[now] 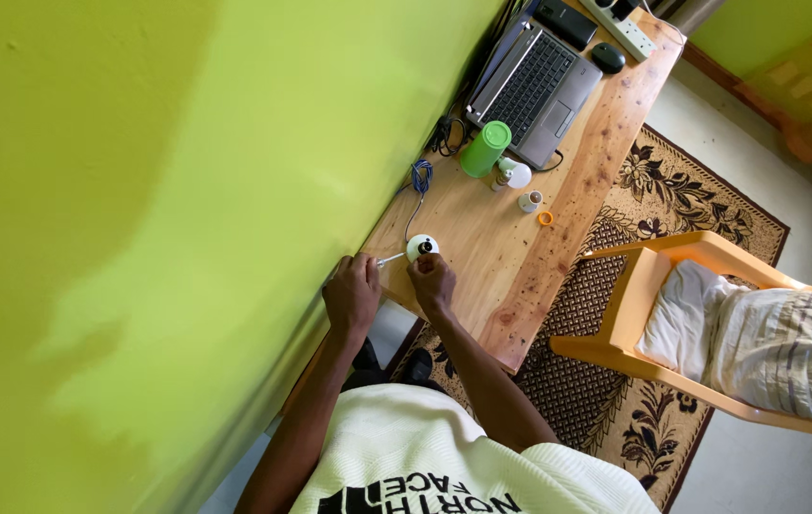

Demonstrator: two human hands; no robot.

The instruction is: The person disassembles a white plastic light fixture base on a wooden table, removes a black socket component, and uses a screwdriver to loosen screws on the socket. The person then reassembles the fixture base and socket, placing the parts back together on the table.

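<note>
- Head view: the left hand (352, 293) is curled shut around the handle of a slim, pale-shafted tool (390, 258), probably a small screwdriver, whose tip points at a small round white device with a dark centre (422, 247).
- The right hand (433, 278) sits just beneath that device, fingers closed on its lower edge and steadying it on the light wooden desk (482, 238), close to the yellow-green wall (187, 190).
- The step in hand appears to be working the tool tip into the centre of the device; whether the tip already touches it is too small to tell.
- The next move seems to call for keeping the device from turning under the right hand while the tool stays lined up with the dark centre.
- Farther along the desk stand a green cylindrical bottle (485, 148), a small white bulb-like piece (517, 175), a little white cup-shaped part (529, 201) and an orange ring (546, 218), all well apart from the hands.
- A coiled blue cable (421, 177) lies by the wall, and a grey open laptop (534, 86) sits beyond the bottle.
- An orange plastic chair (634, 314) carrying a pale bundled cloth (758, 343) stands on a patterned brown rug (672, 190).
</note>
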